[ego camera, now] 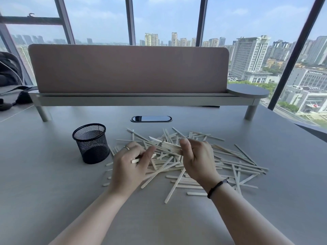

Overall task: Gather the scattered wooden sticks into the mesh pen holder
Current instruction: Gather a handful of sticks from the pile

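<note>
Wooden sticks [230,162] lie in a loose, crisscrossed heap across the middle of the frame on the grey desk [53,191], spreading from beside the mesh pen holder toward the right. Where they overlap at the centre of the pile, single sticks are hard to separate, and both hands cover part of the heap.

The mesh pen holder [91,144] stands upright at centre left, just left of the pile's edge. Through its dark mesh and open top its inside looks dark; whether any stick is in it cannot be made out.

The left hand [130,167] is over the left part of the pile, fingers curled, with the end of a stick poking out below its fingers; a ring [126,148] sits on one finger. The right hand [196,160] is curled round a small bundle of sticks [168,146] that slants up to the left toward the left hand's fingertips. How many sticks it holds is hidden by the thumb and palm. A dark band [217,188] circles the right wrist. Both forearms are cut off by the lower edge of the frame.

Behind, a pinkish divider panel [127,68] stands on a raised shelf [141,100], blocking the lower windows. At the far left edge a dark bag [8,68] is only partly in frame.
</note>
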Motion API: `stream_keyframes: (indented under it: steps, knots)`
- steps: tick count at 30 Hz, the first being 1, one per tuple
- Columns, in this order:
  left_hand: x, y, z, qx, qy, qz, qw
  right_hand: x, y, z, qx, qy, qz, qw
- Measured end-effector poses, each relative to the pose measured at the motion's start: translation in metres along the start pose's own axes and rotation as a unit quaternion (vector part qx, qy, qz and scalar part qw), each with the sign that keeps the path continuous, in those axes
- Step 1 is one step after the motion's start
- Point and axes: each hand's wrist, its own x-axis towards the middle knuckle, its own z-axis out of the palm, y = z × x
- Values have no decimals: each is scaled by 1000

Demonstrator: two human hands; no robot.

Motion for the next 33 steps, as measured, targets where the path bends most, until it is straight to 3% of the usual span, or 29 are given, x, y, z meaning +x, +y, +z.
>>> stream_keyframes:
  steps: [3,7,11,13,17,20,26,33]
  knots:
    - [10,12,-3,-14,25,-36,999,10,-11,0,61,8,28,998]
    - [31,36,-13,-92,95,-158,979,22,-29,-8,186,15,51,981]
    - [57,54,-20,-306,177,-293,888,28,-44,-18,289,9,57,956]
    - [62,53,-18,-336,159,-321,871,26,-46,-22,305,16,76,949]
    - [61,54,-5,-314,41,-349,882,18,-25,-17,341,6,167,925]
    - [56,57,8,-266,-14,-324,908,11,-9,-9,350,-8,224,909]
    - [48,54,29,-187,-22,-233,954,4,4,0,369,-4,269,890]
    - [5,50,48,-156,-82,-224,959,-3,6,8,350,-23,254,901]
